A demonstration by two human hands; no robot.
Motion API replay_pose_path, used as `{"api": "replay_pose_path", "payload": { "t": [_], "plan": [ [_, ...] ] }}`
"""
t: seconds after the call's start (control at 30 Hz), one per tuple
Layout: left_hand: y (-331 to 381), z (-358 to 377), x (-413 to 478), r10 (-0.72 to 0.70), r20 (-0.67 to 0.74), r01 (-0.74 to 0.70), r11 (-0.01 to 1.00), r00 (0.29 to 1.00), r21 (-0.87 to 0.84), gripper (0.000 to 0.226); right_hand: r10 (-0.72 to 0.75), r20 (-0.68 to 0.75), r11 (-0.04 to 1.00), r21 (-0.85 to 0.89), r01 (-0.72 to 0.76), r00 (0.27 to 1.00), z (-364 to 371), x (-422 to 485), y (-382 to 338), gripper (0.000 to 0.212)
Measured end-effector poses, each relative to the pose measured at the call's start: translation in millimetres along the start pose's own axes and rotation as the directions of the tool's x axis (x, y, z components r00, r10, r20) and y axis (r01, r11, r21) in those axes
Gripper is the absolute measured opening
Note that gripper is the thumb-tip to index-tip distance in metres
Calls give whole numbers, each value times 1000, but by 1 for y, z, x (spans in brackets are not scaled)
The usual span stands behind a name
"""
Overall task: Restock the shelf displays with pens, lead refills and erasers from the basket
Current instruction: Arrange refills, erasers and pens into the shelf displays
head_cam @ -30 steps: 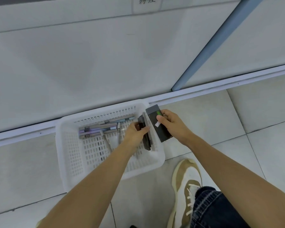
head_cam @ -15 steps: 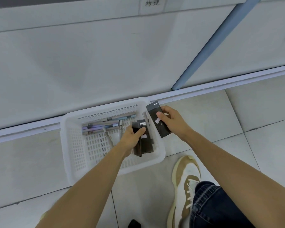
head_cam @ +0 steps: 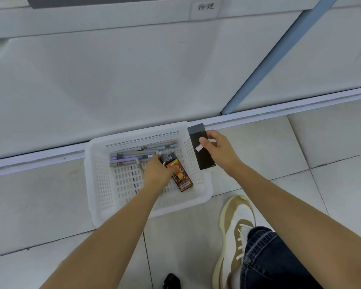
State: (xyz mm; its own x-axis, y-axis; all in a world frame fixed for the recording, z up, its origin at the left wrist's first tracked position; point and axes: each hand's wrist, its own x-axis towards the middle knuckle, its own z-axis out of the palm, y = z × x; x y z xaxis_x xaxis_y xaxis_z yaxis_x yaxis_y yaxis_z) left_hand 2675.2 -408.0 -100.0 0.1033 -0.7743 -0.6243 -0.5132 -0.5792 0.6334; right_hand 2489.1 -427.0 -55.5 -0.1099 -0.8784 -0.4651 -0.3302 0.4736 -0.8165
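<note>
Both arms extended: left hand [head_cam: 157,174] holds packet [head_cam: 180,176], right hand [head_cam: 219,152] black box [head_cam: 204,159].

you stand in a shop aisle, at the foot of a retail shelving unit. note the white base panel [head_cam: 113,80], the blue upright [head_cam: 279,53] between two bays, and the shelf-edge label [head_cam: 205,7] with handwritten characters on the lip above. the tiled floor [head_cam: 331,153] is pale. a white perforated basket [head_cam: 175,211] holds stationery stock: loose pens [head_cam: 133,157], a printed packet [head_cam: 181,178] bearing a barcode [head_cam: 184,185], and beside it a dark box [head_cam: 202,159] with a small sticker [head_cam: 198,147].
</note>
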Motion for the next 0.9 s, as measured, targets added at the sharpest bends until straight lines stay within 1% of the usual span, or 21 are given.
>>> {"api": "replay_pose_path", "payload": {
  "t": [0.1,0.17,0.27,0.37,0.43,0.5,0.53,0.6,0.67,0.73,0.8,0.9],
  "plan": [
    [-1,8,5,83,-34,-75,978,996,192,42,28,17,999,31,-29,999,0,7,5,19],
    [-3,11,9,94,-70,-73,961,993,266,44,40,34,998,44,-41,999,0,10,6,20],
    [-4,12,13,96,-58,-73,947,994,313,43,25,43,999,39,-27,999,1,13,9,19],
    [-4,7,16,157,-33,-142,950,987,279,51,22,41,999,31,-23,999,1,13,9,14],
    [-3,0,13,200,-26,-193,966,979,171,46,-1,21,1000,1,1,1000,0,12,7,11],
    [1,-10,6,202,-36,-203,979,979,-21,36,-47,-15,999,-24,47,999,-1,9,1,10],
    [3,-16,2,206,-46,-210,973,977,-99,33,-66,-19,998,-13,65,998,-2,6,-4,10],
    [10,-29,-5,230,-54,-237,948,972,-212,26,-85,17,995,58,83,996,-1,0,-17,14],
    [23,-47,-15,241,-71,-250,899,968,-359,23,-121,79,985,130,110,990,1,-8,-36,17],
    [40,-67,-27,224,-105,-246,827,969,-506,25,-155,133,975,178,130,979,6,-18,-58,21],
    [56,-89,-40,197,-113,-225,762,974,-607,27,-190,185,968,199,153,964,13,-29,-82,22],
    [80,-123,-65,210,-121,-235,692,970,-683,7,-271,223,948,229,220,936,21,-47,-122,22]
  ]
}}
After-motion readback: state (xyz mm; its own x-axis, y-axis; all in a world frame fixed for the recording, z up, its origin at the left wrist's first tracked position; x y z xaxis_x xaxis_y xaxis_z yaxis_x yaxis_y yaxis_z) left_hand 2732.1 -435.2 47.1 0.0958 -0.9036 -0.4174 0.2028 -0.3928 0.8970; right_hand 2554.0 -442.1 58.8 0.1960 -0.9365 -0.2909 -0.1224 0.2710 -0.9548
